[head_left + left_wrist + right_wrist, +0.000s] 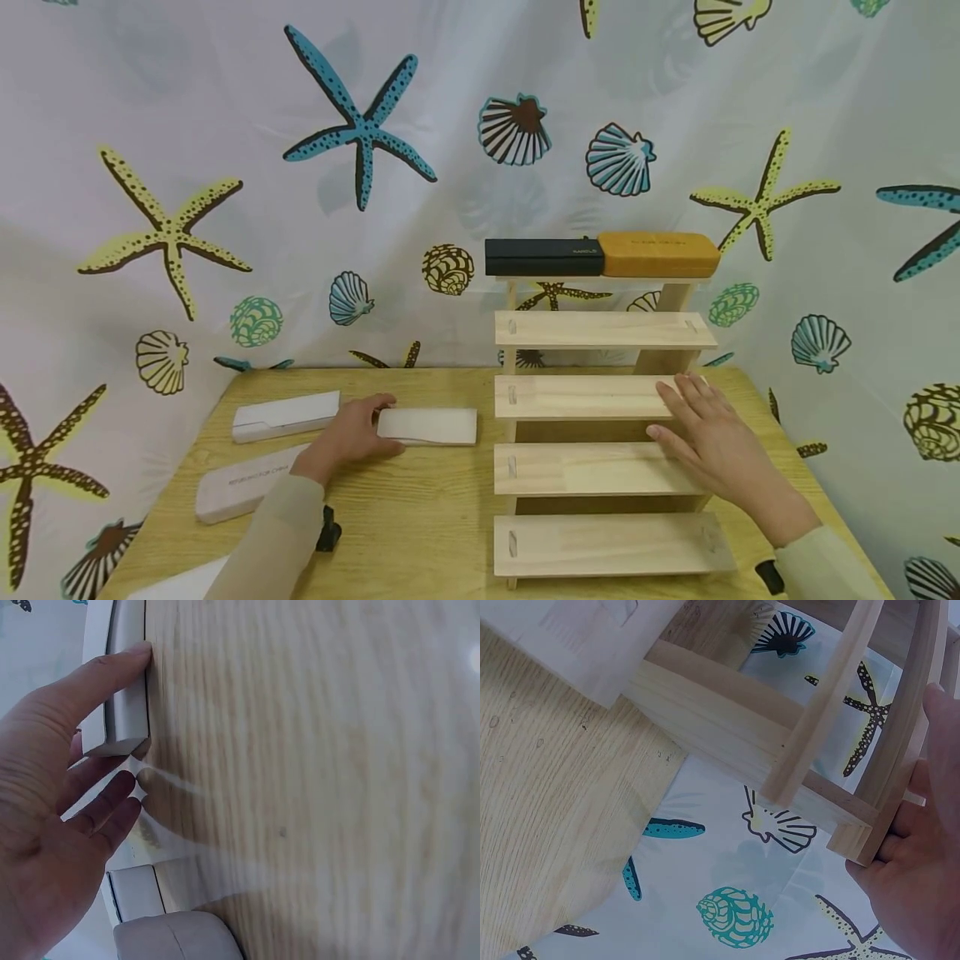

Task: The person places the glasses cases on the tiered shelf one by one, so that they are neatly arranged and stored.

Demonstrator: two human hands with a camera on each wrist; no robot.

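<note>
At mid-table my left hand (351, 435) grips a white glasses case (429, 425) by its left end. In the left wrist view, the thumb lies along one side of the case (129, 705), and the other fingers are on the far side. To the right stands a stepped wooden shelf rack (600, 546). My right hand (712, 442) rests on its right end, fingers extended over a middle board. The right wrist view has fingertips along the edge of a rack board (896, 769). A black case (543, 257) and a mustard-yellow case (660, 255) sit side by side on the top board.
Several more pale cases lie at the left: one near the back (285, 415), a rounded one with lettering (243, 483), and one at the front edge (180, 581) partly behind my sleeve. A patterned curtain (450, 200) hangs behind the wooden table (420, 525).
</note>
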